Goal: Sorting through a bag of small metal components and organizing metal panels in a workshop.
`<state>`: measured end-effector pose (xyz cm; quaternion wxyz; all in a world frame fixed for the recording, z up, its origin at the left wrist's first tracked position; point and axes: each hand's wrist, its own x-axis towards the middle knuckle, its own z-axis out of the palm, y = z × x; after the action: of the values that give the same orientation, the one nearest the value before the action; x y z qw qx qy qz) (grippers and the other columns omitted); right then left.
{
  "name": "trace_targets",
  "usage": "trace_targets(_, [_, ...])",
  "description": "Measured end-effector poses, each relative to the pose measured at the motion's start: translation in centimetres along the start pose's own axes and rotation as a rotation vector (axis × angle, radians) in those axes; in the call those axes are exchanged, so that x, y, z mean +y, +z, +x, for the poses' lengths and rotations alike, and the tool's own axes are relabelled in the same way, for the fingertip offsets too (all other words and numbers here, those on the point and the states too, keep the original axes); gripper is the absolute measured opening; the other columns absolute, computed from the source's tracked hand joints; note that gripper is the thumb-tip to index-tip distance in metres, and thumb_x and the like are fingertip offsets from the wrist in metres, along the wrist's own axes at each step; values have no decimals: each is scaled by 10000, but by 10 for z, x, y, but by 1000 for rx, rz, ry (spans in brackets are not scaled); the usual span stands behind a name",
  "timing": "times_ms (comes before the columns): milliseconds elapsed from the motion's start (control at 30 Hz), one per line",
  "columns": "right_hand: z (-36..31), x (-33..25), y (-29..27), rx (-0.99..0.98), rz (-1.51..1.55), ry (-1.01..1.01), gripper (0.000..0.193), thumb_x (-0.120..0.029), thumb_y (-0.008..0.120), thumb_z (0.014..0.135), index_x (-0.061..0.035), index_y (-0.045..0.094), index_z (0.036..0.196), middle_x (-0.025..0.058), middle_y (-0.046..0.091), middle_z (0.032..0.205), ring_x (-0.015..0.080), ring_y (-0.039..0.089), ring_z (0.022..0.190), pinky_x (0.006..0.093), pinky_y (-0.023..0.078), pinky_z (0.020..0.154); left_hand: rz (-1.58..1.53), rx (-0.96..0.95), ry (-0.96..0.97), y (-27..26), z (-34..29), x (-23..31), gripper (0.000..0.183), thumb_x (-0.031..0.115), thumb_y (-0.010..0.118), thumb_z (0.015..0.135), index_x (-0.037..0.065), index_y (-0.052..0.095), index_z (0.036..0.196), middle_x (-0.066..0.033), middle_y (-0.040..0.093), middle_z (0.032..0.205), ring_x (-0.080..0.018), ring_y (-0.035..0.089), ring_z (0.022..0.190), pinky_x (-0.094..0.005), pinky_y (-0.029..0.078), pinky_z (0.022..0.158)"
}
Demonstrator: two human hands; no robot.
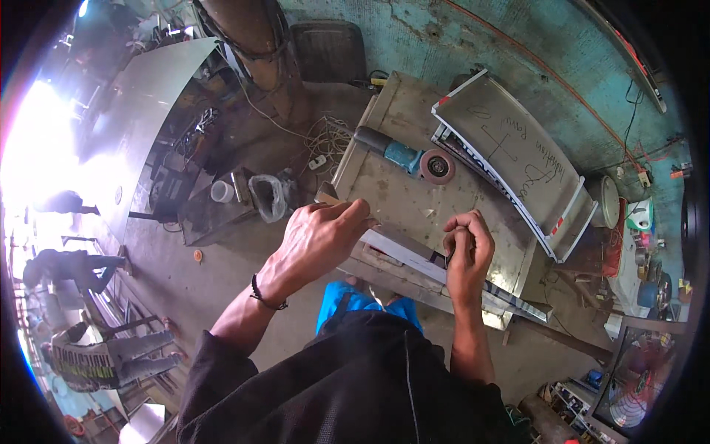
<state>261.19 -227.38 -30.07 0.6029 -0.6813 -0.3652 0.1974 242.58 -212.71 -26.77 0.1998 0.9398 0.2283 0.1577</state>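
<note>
A long, pale metal strip [403,253] runs slantwise along the near edge of the worn workbench [392,189], its dark, shiny far-right end jutting past the corner. Over its left end is my left hand [319,235], fingers bent and closed; whatever is between them is hidden. My right hand [470,255] is closed in a pinch above the strip's middle, with a small dark thing partly showing at the fingertips. On the bench beyond my hands lies a teal and black angle grinder [401,154] with a round sanding disc [437,166].
A white-edged metal panel with handwriting [510,140] leans at the bench's right. Left of the bench are a plastic bag [271,196], a white tub [222,192] and tangled cable [329,140]. A person in grey trousers [144,351] and another person [74,268] are at far left.
</note>
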Motion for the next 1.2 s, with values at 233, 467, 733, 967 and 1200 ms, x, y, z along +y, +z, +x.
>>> trace_targets(233, [4,4,1,-7,-133,-57,125,41,436,851,8,538,786,81,533,763,168,523,659,301,393,567,-33,18,32,4,3,-2,209,218,632,901,69,497,845,-98,607,678,-323,630,631,-410,493,530])
trace_targets(467, [5,2,2,-35,-195,-86,109,55,453,835,4,536,788,98,540,763,220,540,679,331,416,624,-102,78,31,11,5,1,217,173,671,894,55,513,804,-116,562,615,-323,612,589,-422,469,516])
trace_targets(733, [6,4,1,-21,-202,-99,103,46,452,841,5,531,789,101,538,759,223,544,678,335,418,625,-121,155,-68,15,1,-6,217,205,672,876,82,504,814,-94,597,659,-314,634,624,-414,498,528])
trace_targets(967, [5,5,2,-20,-200,-89,105,32,455,845,6,533,780,101,532,750,219,540,674,334,416,626,-122,142,1,17,5,-1,203,181,664,899,56,520,829,-129,543,597,-341,590,570,-422,450,501])
trace_targets(1200, [7,4,1,-9,-195,-95,105,37,460,844,4,537,780,96,531,744,213,538,672,331,418,627,-67,207,9,18,2,-3,230,203,669,875,79,498,786,-91,577,642,-293,631,614,-394,494,525])
